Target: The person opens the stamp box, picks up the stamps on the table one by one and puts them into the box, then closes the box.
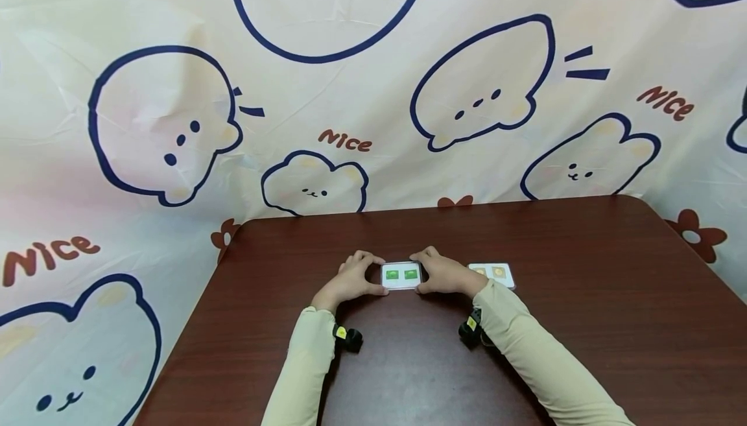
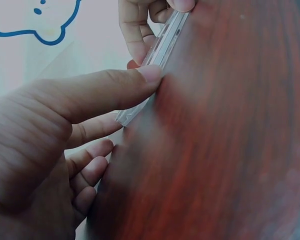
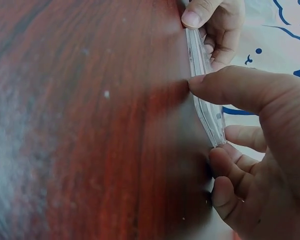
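Observation:
Between the two hands lies a flat clear plastic case point(image 1: 401, 275) with a white face and two green rectangles on it. My left hand point(image 1: 353, 277) pinches its left side, thumb on the near edge and a finger at the far edge. The right hand point(image 1: 447, 273) grips the right side in the same way. Both wrist views show the case point(image 2: 165, 46) edge-on, low at the table, with each thumb on its near edge. The case point(image 3: 206, 117) looks layered and transparent along its side.
A second white card-like piece point(image 1: 499, 273) with yellowish round pictures lies right of the right hand, partly hidden by the wrist. Everything stands on a dark brown wooden table point(image 1: 403, 361). Behind the table hangs a pale curtain point(image 1: 385, 102) with blue-outlined cartoon figures.

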Action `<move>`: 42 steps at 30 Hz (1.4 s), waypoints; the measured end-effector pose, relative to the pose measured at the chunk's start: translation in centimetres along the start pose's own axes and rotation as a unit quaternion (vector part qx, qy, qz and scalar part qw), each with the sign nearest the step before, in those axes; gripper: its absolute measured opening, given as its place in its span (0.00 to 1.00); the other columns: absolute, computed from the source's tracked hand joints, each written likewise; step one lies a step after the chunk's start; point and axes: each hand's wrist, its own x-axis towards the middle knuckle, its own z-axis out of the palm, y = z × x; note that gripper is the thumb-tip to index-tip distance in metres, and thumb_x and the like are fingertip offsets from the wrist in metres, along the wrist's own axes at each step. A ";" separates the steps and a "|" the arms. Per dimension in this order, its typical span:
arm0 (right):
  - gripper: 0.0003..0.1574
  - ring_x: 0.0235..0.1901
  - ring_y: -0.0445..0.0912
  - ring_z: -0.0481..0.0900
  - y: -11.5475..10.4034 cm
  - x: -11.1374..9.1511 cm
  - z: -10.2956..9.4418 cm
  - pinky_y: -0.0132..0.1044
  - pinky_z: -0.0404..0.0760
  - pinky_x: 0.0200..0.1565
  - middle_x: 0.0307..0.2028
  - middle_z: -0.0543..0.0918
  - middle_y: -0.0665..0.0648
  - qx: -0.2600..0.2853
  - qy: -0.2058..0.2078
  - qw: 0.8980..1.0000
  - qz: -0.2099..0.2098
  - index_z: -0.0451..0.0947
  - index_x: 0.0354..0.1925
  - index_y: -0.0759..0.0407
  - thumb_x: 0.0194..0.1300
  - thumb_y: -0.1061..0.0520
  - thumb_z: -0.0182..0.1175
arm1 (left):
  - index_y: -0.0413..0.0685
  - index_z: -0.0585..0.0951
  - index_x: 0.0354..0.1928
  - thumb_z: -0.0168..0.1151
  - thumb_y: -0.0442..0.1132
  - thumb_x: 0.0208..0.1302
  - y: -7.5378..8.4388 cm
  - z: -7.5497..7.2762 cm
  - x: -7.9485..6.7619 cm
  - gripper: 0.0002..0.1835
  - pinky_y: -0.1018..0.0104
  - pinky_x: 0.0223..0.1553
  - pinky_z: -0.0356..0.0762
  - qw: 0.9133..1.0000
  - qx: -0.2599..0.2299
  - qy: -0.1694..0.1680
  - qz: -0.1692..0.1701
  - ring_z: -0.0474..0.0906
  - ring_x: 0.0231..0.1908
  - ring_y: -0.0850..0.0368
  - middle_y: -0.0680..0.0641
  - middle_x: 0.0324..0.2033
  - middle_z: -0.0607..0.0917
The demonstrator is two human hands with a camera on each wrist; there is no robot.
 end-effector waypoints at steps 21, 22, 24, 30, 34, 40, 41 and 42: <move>0.35 0.35 0.42 0.75 1.6 -4.6 -3.6 0.37 0.76 0.40 0.59 0.72 0.60 0.027 0.042 0.997 -0.062 0.64 0.66 0.59 0.64 0.54 0.63 | 0.52 0.69 0.66 0.70 0.53 0.56 5.1 0.0 0.9 0.37 0.47 0.59 0.67 0.993 -0.091 0.034 0.066 0.67 0.58 0.49 0.46 0.58 0.73; 0.35 0.37 0.42 0.76 1.7 -5.1 -3.8 0.38 0.77 0.41 0.60 0.73 0.59 0.022 0.047 0.997 -0.064 0.65 0.65 0.58 0.64 0.53 0.63 | 0.52 0.69 0.66 0.70 0.53 0.56 5.7 0.2 1.1 0.37 0.48 0.57 0.69 0.992 -0.093 0.036 0.073 0.68 0.57 0.49 0.46 0.57 0.74; 0.34 0.41 0.44 0.78 2.1 -6.2 -4.1 0.40 0.77 0.45 0.60 0.74 0.59 0.020 0.053 0.996 -0.065 0.65 0.65 0.59 0.64 0.53 0.63 | 0.53 0.69 0.66 0.70 0.54 0.55 6.8 0.8 1.5 0.37 0.50 0.55 0.71 0.991 -0.094 0.040 0.087 0.69 0.56 0.50 0.47 0.56 0.75; 0.34 0.51 0.49 0.77 3.6 -9.4 -4.3 0.45 0.77 0.49 0.60 0.75 0.59 0.018 0.059 0.996 -0.069 0.66 0.65 0.59 0.64 0.51 0.63 | 0.53 0.70 0.65 0.70 0.55 0.55 9.8 2.6 2.8 0.37 0.52 0.55 0.70 0.989 -0.078 0.038 0.117 0.71 0.54 0.51 0.47 0.54 0.76; 0.38 0.54 0.51 0.77 4.8 -11.4 -4.0 0.48 0.77 0.52 0.61 0.74 0.59 0.017 0.053 0.996 -0.073 0.65 0.65 0.60 0.62 0.47 0.65 | 0.53 0.70 0.65 0.71 0.57 0.53 11.1 3.8 3.5 0.39 0.50 0.60 0.64 0.992 -0.054 0.027 0.115 0.72 0.54 0.50 0.47 0.54 0.77; 0.47 0.59 0.56 0.72 6.4 -14.3 -3.5 0.52 0.73 0.56 0.61 0.70 0.62 0.016 0.031 0.997 -0.072 0.64 0.64 0.65 0.57 0.41 0.68 | 0.54 0.71 0.64 0.72 0.59 0.50 12.1 5.3 4.3 0.40 0.52 0.60 0.64 0.993 0.000 0.013 0.121 0.73 0.54 0.52 0.49 0.54 0.77; 0.48 0.60 0.56 0.71 6.6 -14.7 -3.5 0.53 0.73 0.56 0.61 0.69 0.62 0.015 0.028 0.997 -0.070 0.64 0.64 0.64 0.57 0.40 0.68 | 0.54 0.71 0.64 0.72 0.60 0.50 12.2 5.6 4.5 0.41 0.52 0.60 0.64 0.992 0.008 0.013 0.123 0.73 0.54 0.52 0.50 0.54 0.77; 0.48 0.60 0.57 0.71 6.8 -15.1 -3.5 0.52 0.73 0.55 0.61 0.69 0.62 0.015 0.025 0.997 -0.069 0.64 0.64 0.64 0.56 0.39 0.68 | 0.55 0.71 0.65 0.72 0.60 0.49 12.3 5.8 4.6 0.41 0.52 0.60 0.64 0.992 0.016 0.012 0.124 0.73 0.54 0.53 0.50 0.54 0.77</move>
